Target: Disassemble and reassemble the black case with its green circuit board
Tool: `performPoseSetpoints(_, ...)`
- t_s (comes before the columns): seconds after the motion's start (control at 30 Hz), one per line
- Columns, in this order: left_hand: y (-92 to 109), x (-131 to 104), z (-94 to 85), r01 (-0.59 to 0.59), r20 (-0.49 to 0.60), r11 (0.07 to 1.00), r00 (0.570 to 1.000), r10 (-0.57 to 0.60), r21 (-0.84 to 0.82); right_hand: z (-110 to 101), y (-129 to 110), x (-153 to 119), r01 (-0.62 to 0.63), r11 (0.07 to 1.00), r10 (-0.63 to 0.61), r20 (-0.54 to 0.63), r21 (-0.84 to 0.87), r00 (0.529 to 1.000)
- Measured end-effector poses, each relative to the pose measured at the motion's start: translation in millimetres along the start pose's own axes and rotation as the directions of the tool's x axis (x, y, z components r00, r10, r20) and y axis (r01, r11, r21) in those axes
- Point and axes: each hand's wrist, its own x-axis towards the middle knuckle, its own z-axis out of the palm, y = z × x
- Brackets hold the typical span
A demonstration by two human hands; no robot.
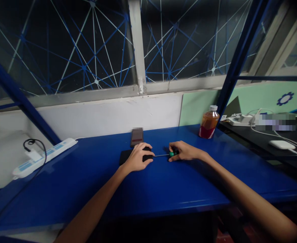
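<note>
My right hand grips a screwdriver by its green and black handle. The thin metal shaft runs level to the left, and its tip meets the right end of a small black object. Over that object curls my left hand, thumb at the near side and fingers at the far side. What kind of thing it is cannot be made out, since the hand covers most of it. To the left, partly under the same hand, lies a flat black item. A phone sits just behind the left hand.
All this is on a blue table. A bottle with red-orange drink stands at the back right. A white power strip with a black cable lies at the left. On a dark table to the right are a white charger case and cables.
</note>
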Motion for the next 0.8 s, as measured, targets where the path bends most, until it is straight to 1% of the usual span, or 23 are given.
performPoseSetpoints(0.2, 1.2, 0.2, -0.3, 0.010, 0.001, 1.000, 1.000, -0.010, -0.029, -0.6, 0.6, 1.1, 0.020, 1.000, -0.020, 0.008, 0.008, 1.000)
performPoseSetpoints(0.3, 1.4, 0.3, -0.1, 0.008, -0.003, 0.999, 1.000, -0.008, -0.035, -3.2, 2.0, 0.5, 0.008, 1.000, -0.008, 0.020, -0.018, 1.000)
performPoseSetpoints(0.4, 1.4, 0.2, 0.5, 0.009, -0.004, 0.999, 1.000, -0.009, -0.037, -4.2, 2.9, 0.2, 0.000, 1.000, 0.000, 0.000, -0.016, 1.000)
performPoseSetpoints(0.47, 1.6, 0.4, 0.8, 0.016, 0.002, 0.999, 1.000, -0.016, -0.040, -3.6, 2.8, 0.1, 0.003, 1.000, -0.003, -0.004, 0.027, 1.000)
performPoseSetpoints(0.53, 1.9, 0.9, 0.9, 0.024, 0.008, 0.999, 1.000, -0.024, -0.045, -2.6, 2.0, -0.1, -0.013, 0.995, 0.011, 0.019, 0.100, 1.000)
performPoseSetpoints(0.6, 2.4, 1.7, 0.8, 0.029, 0.009, 0.998, 1.000, -0.028, -0.047, -2.3, 0.6, -0.5, -0.028, 0.990, 0.024, 0.034, 0.136, 0.999)
performPoseSetpoints(0.67, 2.7, 2.3, 0.8, 0.030, 0.008, 0.998, 1.000, -0.030, -0.047, -2.7, -1.2, -0.8, -0.016, 0.996, 0.015, 0.008, 0.088, 1.000)
performPoseSetpoints(0.73, 2.7, 2.4, 1.0, 0.030, 0.008, 0.998, 1.000, -0.030, -0.046, -3.4, -2.9, -0.9, -0.006, 1.000, 0.006, -0.035, -0.004, 0.999)
performPoseSetpoints(0.8, 2.7, 2.1, 1.2, 0.030, 0.008, 0.998, 1.000, -0.030, -0.047, -3.8, -3.9, -0.8, -0.023, 0.997, 0.019, -0.068, -0.070, 0.998)
